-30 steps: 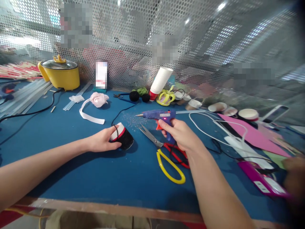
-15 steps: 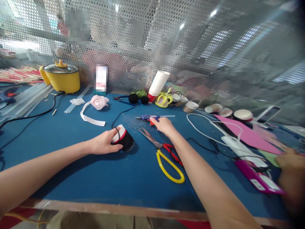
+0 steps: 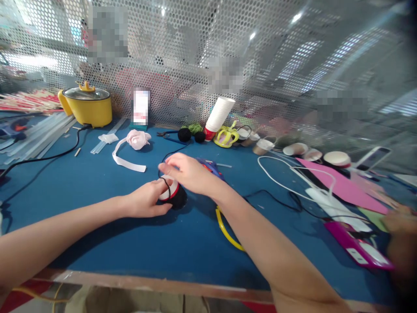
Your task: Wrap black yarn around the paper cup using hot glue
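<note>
The red-banded, white-and-black tapered cup (image 3: 179,200) tilts in the grip of your left hand (image 3: 148,199), between the blue surface's (image 3: 137,250) near and far edges. Your right hand (image 3: 189,173) curls just above; I can't tell whether it pinches the thin black strand (image 3: 167,184).

We see the blue tabletop (image 3: 124,248) in fairly bright, soft light. Taking the white cup stack (image 3: 220,113) as our landmark, we find small lamps (image 3: 296,17) glaring high above it, to either side, seen through the perforated mesh (image 3: 182,65). Far left of the stack, a patch of glare burns out to white; well right of it, pale streaks smear across stretched, greyish, soft mesh. Below and left of the stack, the left forearm (image 3: 74,221) casts a soft-edged shadow. Farthest right of it, our view darkens and another person's hand (image 3: 402,221) blurs. Pixelated blocks hide patches behind the stack and the phone (image 3: 141,106) left of it.
</note>
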Demonstrator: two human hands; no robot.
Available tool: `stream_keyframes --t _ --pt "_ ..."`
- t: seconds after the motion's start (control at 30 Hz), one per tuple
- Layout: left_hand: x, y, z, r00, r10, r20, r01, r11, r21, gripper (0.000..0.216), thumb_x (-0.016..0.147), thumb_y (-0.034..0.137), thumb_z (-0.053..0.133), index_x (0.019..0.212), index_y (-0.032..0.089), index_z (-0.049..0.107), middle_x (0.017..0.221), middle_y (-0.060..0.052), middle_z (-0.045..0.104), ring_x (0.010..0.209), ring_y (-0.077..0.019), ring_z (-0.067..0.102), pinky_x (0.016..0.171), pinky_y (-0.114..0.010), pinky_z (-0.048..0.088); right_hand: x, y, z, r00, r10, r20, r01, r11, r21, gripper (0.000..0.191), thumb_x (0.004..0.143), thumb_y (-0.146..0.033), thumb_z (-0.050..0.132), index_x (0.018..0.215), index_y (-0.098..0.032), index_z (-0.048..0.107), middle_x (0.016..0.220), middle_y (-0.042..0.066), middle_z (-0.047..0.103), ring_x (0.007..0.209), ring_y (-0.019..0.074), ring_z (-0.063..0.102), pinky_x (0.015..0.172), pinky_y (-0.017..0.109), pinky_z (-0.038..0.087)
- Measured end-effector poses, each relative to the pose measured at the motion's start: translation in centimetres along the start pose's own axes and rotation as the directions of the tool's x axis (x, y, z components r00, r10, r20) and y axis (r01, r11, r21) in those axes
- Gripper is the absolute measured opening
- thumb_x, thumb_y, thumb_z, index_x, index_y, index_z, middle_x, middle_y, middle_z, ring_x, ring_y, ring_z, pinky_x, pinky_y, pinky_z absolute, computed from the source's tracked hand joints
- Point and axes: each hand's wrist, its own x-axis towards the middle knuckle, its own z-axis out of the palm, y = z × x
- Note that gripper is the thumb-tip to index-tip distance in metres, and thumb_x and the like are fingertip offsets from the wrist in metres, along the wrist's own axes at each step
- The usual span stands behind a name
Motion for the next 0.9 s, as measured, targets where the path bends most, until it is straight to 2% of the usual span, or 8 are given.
stream_keyframes --t 0.1,0.2,0.27,0.37,0.43,0.5,0.67,0.9 --pt "0.0 -0.2 0.2 1.0 0.013 0.019 -0.014 1.0 0.025 0.011 0.071 0.025 0.049 0.075 0.015 0.048 0.07 -0.004 0.054 0.062 -0.0163 0.052 0.057 -0.028 0.043 0.6 -2.0 0.3 0.987 0.03 0.158 -0.008 0.99 -0.141 0.052 0.081 -0.052 0.04 0.049 -0.014 0.056 0.063 0.009 0.06 0.065 0.0175 0.056 0.059 0.027 0.039" --pt "0.0 -0.3 0.3 1.0 0.008 0.028 -0.009 1.0 0.019 0.01 0.072 0.025 0.049 0.068 0.015 0.047 0.063 -0.002 0.052 0.06 -0.0155 0.051 0.056 -0.027 0.042 1.0 -2.3 0.6 0.975 0.056 0.216 -0.045 0.997 -0.058 0.032 0.075 -0.035 0.052 0.05 -0.015 0.055 0.056 0.005 0.059 0.056 0.0153 0.054 0.052 0.025 0.037" --pt "0.0 -0.2 0.3 1.0 -0.019 -0.005 0.019 1.0 0.0 0.011 0.07 0.026 0.051 0.068 0.016 0.046 0.063 -0.001 0.051 0.058 -0.0142 0.049 0.055 -0.026 0.041 1.0 -2.0 0.7 0.991 0.053 0.12 -0.069 0.989 0.129 0.02 0.071 -0.023 0.054 0.054 -0.015 0.056 0.067 0.004 0.063 0.06 0.0134 0.056 0.055 0.024 0.039" --pt "0.0 -0.2 0.0 0.997 -0.082 -0.014 0.08 0.991 -0.103 0.018 0.07 0.026 0.053 0.081 0.015 0.047 0.069 -0.001 0.054 0.058 -0.013 0.049 0.055 -0.025 0.041 0.2 -1.0 0.6 0.99 0.106 -0.092 -0.054 0.893 0.446 0.015 0.073 -0.024 0.055 0.062 -0.014 0.06 0.082 0.005 0.064 0.07 0.0116 0.057 0.065 0.023 0.041" --pt "0.0 -0.2 -0.2 0.993 -0.114 0.005 0.113 0.969 -0.22 0.025 0.072 0.027 0.053 0.092 0.014 0.047 0.074 -0.001 0.057 0.062 -0.0131 0.051 0.058 -0.024 0.043 -0.7 -0.2 0.3 0.961 0.205 -0.185 -0.054 0.798 0.6 0.016 0.072 -0.03 0.058 0.068 -0.015 0.061 0.076 0.003 0.062 0.067 0.0103 0.055 0.064 0.023 0.041" --pt "0.1 -0.2 -0.3 0.991 -0.13 0.024 0.131 0.93 -0.343 0.03 0.073 0.026 0.053 0.1 0.013 0.048 0.08 -0.001 0.059 0.067 -0.0134 0.053 0.063 -0.025 0.044 -1.8 0.7 0.1 0.93 0.299 -0.212 -0.068 0.71 0.701 0.018 0.069 -0.034 0.062 0.07 -0.016 0.06 0.065 -0.001 0.058 0.058 0.0085 0.05 0.056 0.022 0.039" --pt "0.1 -0.2 -0.3 0.98 -0.163 0.111 0.197 0.812 -0.55 0.026 0.073 0.029 0.055 0.091 0.011 0.053 0.073 0.001 0.057 0.062 -0.0105 0.049 0.059 -0.021 0.042 -3.8 2.1 0.4 0.867 0.441 -0.231 -0.085 0.588 0.804 0.022 0.066 -0.036 0.066 0.068 -0.016 0.057 0.056 -0.004 0.051 0.051 0.0073 0.044 0.05 0.022 0.035" --pt "-0.1 0.1 -0.2 0.98 -0.154 0.127 0.199 0.822 -0.534 0.017 0.072 0.027 0.056 0.079 0.012 0.052 0.063 0.005 0.048 0.054 -0.0066 0.039 0.051 -0.017 0.036 -4.3 2.9 1.6 0.837 0.471 -0.281 -0.102 0.636 0.765 0.024 0.07 -0.039 0.061 0.066 -0.017 0.053 0.055 -0.004 0.049 0.05 0.0072 0.041 0.049 0.023 0.033"
